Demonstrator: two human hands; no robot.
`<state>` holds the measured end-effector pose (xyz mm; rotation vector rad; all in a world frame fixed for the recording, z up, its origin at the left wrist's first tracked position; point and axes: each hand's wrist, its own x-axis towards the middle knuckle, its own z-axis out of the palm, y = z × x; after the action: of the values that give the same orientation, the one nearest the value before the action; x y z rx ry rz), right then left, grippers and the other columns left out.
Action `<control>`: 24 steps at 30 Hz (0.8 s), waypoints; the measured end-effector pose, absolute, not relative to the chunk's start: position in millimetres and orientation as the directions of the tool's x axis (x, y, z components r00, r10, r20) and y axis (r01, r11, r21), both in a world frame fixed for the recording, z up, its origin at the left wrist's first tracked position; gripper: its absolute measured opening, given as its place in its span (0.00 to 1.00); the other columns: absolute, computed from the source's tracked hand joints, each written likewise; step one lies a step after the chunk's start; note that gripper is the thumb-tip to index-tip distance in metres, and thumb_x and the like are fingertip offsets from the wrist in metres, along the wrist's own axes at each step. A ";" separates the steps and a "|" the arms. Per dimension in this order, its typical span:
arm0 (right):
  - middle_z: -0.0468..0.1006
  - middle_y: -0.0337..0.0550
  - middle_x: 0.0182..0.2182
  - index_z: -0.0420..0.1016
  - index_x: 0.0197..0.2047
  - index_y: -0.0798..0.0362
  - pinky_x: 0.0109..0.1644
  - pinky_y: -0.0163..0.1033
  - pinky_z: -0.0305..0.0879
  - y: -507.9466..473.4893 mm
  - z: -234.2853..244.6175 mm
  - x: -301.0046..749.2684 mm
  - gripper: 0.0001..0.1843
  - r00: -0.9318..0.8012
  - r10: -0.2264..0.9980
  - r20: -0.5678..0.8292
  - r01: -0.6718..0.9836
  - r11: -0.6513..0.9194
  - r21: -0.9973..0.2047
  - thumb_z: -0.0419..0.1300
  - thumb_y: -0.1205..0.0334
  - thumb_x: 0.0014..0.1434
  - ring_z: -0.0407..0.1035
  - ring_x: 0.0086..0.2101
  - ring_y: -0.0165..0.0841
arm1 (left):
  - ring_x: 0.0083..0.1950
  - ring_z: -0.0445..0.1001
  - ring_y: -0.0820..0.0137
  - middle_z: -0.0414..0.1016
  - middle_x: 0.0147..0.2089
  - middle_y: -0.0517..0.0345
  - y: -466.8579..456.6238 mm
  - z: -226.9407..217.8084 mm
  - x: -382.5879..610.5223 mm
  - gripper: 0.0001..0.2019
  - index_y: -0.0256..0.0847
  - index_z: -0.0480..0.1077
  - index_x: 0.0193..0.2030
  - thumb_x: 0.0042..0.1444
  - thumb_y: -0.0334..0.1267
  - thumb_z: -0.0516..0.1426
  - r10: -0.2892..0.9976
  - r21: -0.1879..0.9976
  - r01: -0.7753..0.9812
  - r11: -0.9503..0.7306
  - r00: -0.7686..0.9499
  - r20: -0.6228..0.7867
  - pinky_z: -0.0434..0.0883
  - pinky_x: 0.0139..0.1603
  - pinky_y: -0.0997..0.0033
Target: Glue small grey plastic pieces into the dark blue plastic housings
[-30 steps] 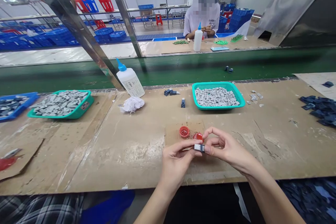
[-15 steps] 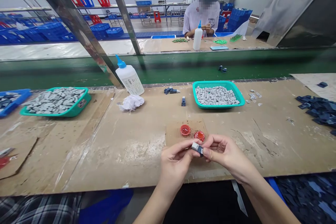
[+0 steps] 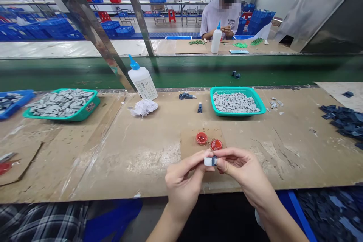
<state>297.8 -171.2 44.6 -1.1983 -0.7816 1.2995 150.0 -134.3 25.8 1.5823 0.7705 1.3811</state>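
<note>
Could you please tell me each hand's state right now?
Left hand: closed, holding the small pale-and-dark piece by its pale end.
Right hand: closed, holding the same piece by its dark end.

- The left hand (image 3: 183,178) and right hand (image 3: 246,168) pinch a small white-and-navy piece (image 3: 210,161) (its white end faces left).
- Just beyond, two red cups (image 3: 201,143) sit on a cardboard square (image 3: 187,144).
- Farther back, a green basket (image 3: 238,114) of pale grey pieces (image 3: 235,103) stands right of a lone navy-and-white block (image 3: 200,109).
- To the left, a white squeeze bottle (image 3: 144,83) stands behind crumpled paper (image 3: 144,108).
- Beyond the green conveyor belt (image 3: 181,75) is a pale-shirted person (image 3: 210,19).
</note>
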 end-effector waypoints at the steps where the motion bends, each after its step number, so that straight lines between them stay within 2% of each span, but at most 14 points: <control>1: 0.84 0.40 0.32 0.83 0.35 0.47 0.39 0.33 0.72 -172.3 45.1 299.2 0.08 0.142 0.970 -0.196 -0.304 -0.145 -0.942 0.72 0.61 0.48 0.77 0.34 0.32 | 0.40 0.81 0.67 0.82 0.43 0.61 -129.4 27.4 146.6 0.21 0.50 0.77 0.46 0.52 0.20 0.60 0.855 0.894 -0.117 -0.432 0.264 0.447 0.80 0.37 0.74; 4: 0.83 0.38 0.28 0.81 0.30 0.49 0.35 0.30 0.71 -174.4 47.3 301.2 0.06 0.090 0.974 -0.209 -0.349 -0.166 -0.922 0.73 0.63 0.46 0.76 0.30 0.29 | 0.40 0.81 0.67 0.82 0.40 0.61 -116.8 33.8 138.8 0.23 0.51 0.77 0.48 0.53 0.19 0.59 0.791 0.896 -0.166 -0.412 0.423 0.442 0.80 0.40 0.71; 6: 0.82 0.37 0.26 0.79 0.26 0.51 0.35 0.30 0.71 -175.1 48.4 298.8 0.06 0.078 0.978 -0.192 -0.364 -0.152 -0.919 0.73 0.64 0.47 0.75 0.29 0.29 | 0.39 0.81 0.69 0.82 0.39 0.61 -113.6 37.5 137.1 0.24 0.51 0.76 0.50 0.54 0.18 0.57 0.766 0.898 -0.165 -0.409 0.472 0.436 0.79 0.42 0.72; 11: 0.80 0.37 0.25 0.77 0.27 0.51 0.36 0.30 0.70 -181.0 44.9 283.9 0.06 0.215 0.971 -0.104 -0.332 -0.028 -0.943 0.70 0.63 0.51 0.74 0.29 0.28 | 0.39 0.81 0.71 0.81 0.44 0.61 -122.9 33.9 140.5 0.25 0.53 0.74 0.53 0.54 0.20 0.59 0.810 0.897 -0.140 -0.418 0.390 0.439 0.77 0.44 0.76; 14: 0.80 0.38 0.29 0.77 0.28 0.51 0.39 0.32 0.70 -185.2 40.6 276.4 0.05 0.271 0.959 -0.088 -0.313 0.001 -0.950 0.69 0.63 0.52 0.74 0.32 0.30 | 0.41 0.81 0.70 0.81 0.45 0.59 -128.5 26.4 142.7 0.22 0.53 0.74 0.53 0.55 0.24 0.60 0.885 0.948 -0.214 -0.234 0.358 0.299 0.77 0.47 0.75; 18: 0.80 0.40 0.28 0.77 0.26 0.52 0.38 0.34 0.70 -174.7 44.7 273.2 0.08 0.243 0.961 -0.129 -0.287 -0.056 -0.956 0.69 0.59 0.52 0.74 0.33 0.32 | 0.46 0.79 0.61 0.79 0.50 0.52 -131.0 25.1 144.5 0.20 0.48 0.74 0.53 0.53 0.32 0.63 0.883 0.940 -0.328 0.096 0.464 0.072 0.78 0.45 0.68; 21: 0.79 0.41 0.27 0.80 0.32 0.52 0.37 0.36 0.70 -161.8 57.0 277.5 0.12 0.241 0.964 -0.108 -0.186 -0.063 -0.980 0.62 0.53 0.59 0.72 0.31 0.32 | 0.52 0.76 0.60 0.73 0.57 0.50 -132.2 26.6 143.9 0.21 0.47 0.69 0.58 0.57 0.34 0.60 0.890 0.957 -0.267 0.117 0.456 0.018 0.76 0.50 0.64; 24: 0.79 0.47 0.42 0.78 0.46 0.48 0.42 0.42 0.70 -180.3 54.2 292.6 0.15 0.259 0.966 0.005 -0.083 0.028 -0.996 0.55 0.51 0.64 0.72 0.40 0.38 | 0.57 0.72 0.63 0.71 0.58 0.50 -123.8 19.2 134.4 0.22 0.48 0.61 0.64 0.62 0.38 0.55 0.949 0.991 -0.133 -0.013 0.311 0.054 0.71 0.57 0.64</control>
<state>292.6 -180.3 54.2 -1.2467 -0.9619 1.0434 134.4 -123.8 19.2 1.2731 0.8641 1.0542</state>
